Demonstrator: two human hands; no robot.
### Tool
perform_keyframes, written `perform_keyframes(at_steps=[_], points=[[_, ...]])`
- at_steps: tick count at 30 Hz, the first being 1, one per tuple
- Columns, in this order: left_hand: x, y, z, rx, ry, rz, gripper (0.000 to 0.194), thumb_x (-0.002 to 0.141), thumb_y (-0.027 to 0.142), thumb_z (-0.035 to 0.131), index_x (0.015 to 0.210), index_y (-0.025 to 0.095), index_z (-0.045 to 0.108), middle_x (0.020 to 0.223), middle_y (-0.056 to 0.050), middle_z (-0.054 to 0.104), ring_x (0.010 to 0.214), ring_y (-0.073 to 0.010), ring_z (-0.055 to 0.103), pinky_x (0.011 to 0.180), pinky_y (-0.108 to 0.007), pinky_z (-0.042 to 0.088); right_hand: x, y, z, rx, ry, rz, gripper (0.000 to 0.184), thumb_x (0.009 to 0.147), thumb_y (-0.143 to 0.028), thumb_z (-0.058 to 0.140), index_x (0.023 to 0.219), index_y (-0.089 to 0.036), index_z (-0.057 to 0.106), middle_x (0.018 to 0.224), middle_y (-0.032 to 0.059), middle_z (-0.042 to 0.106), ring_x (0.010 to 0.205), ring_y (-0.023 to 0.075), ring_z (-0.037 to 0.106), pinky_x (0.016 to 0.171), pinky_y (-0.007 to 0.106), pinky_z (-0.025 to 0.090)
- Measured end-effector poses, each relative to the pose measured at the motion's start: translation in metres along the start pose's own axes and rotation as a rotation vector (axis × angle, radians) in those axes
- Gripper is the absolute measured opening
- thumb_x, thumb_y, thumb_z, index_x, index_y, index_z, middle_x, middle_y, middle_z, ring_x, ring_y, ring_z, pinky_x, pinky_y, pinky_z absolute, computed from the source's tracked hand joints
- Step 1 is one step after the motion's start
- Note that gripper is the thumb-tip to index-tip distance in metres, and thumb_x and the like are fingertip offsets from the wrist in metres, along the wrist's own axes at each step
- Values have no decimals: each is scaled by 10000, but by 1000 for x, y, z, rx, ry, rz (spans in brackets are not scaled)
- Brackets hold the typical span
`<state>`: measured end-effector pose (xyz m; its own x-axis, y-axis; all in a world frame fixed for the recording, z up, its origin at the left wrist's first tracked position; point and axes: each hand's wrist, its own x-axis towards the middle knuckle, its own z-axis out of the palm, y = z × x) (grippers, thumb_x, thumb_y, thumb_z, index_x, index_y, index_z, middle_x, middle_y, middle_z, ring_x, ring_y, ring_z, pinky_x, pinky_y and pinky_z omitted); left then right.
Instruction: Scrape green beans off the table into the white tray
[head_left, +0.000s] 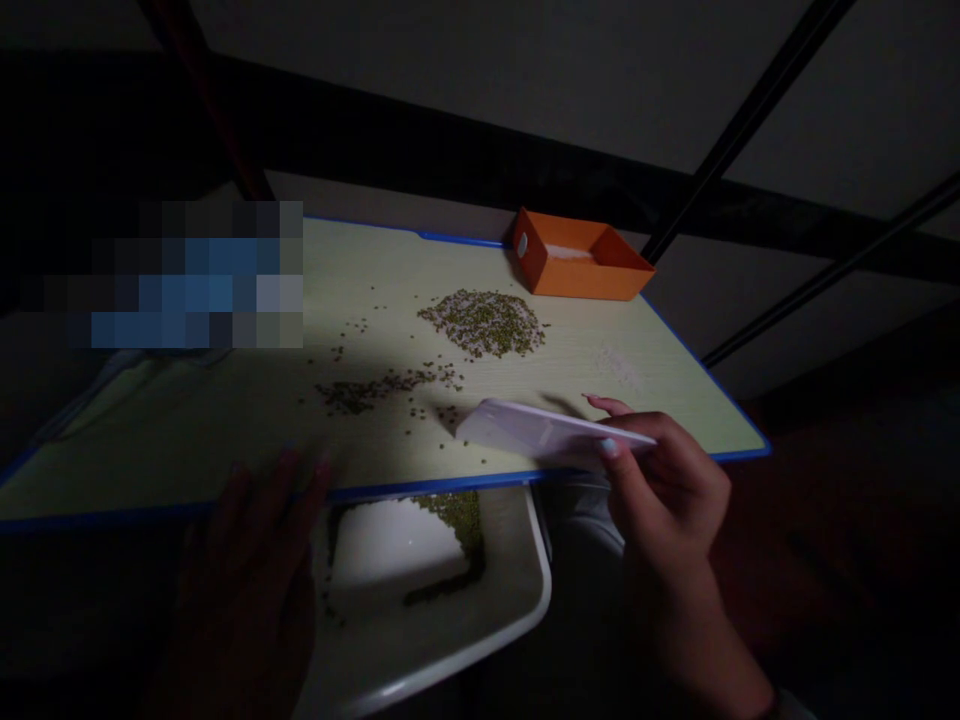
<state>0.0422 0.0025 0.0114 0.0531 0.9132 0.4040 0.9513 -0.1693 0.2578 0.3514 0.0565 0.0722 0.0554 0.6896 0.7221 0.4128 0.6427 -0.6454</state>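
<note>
Right fingers (628, 482) grip flat white card (534, 430), left fingers (308, 502) outstretched; white tub (517, 570) holds green beans (463, 515), mixed heap (487, 322) remains on pale-green surface (375, 275).

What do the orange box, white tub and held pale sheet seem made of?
Orange box: likely matte cardboard; flat, crisp-edged walls. White tub: probably glossy plastic; rounded, shiny rim. Pale sheet: smooth plastic or card, unclear which; thin and stiff-looking.
</note>
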Motion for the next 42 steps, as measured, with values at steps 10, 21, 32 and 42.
perform_keyframes(at_steps=[10, 21, 32, 42], points=[[-2, -6, 3, 19, -12, -12, 690, 894, 243, 384, 1509, 454, 152, 1635, -12, 359, 1566, -295, 180, 1173, -724, 347, -1, -1, 1, 39, 6, 3, 117, 863, -105, 674, 842, -216, 703, 680, -61, 680, 658, 123, 692, 1000, 394, 556], [0, 5, -2, -17, -6, -36, 721, 884, 213, 398, 1502, 480, 140, 1619, 0, 388, 1566, -289, 178, 1195, -708, 328, 6, -3, 17, -4, -44, -37, 99, 884, -152, 657, 857, -240, 697, 674, -37, 690, 718, 168, 717, 920, 392, 590], [0, 2, -2, 11, -52, -30, 711, 897, 221, 387, 1510, 463, 119, 1631, -29, 367, 1563, -307, 177, 1166, -736, 350, 8, -4, 16, 86, -103, 20, 102, 900, -170, 649, 831, -236, 685, 688, -42, 685, 747, 151, 715, 886, 364, 596], [-1, 2, -3, 6, -64, -33, 712, 898, 221, 389, 1508, 469, 117, 1650, -21, 328, 1567, -290, 158, 1181, -713, 344, 0, -19, 15, 121, -120, -123, 166, 857, -86, 654, 935, -224, 704, 783, -24, 755, 671, 148, 710, 968, 451, 591]])
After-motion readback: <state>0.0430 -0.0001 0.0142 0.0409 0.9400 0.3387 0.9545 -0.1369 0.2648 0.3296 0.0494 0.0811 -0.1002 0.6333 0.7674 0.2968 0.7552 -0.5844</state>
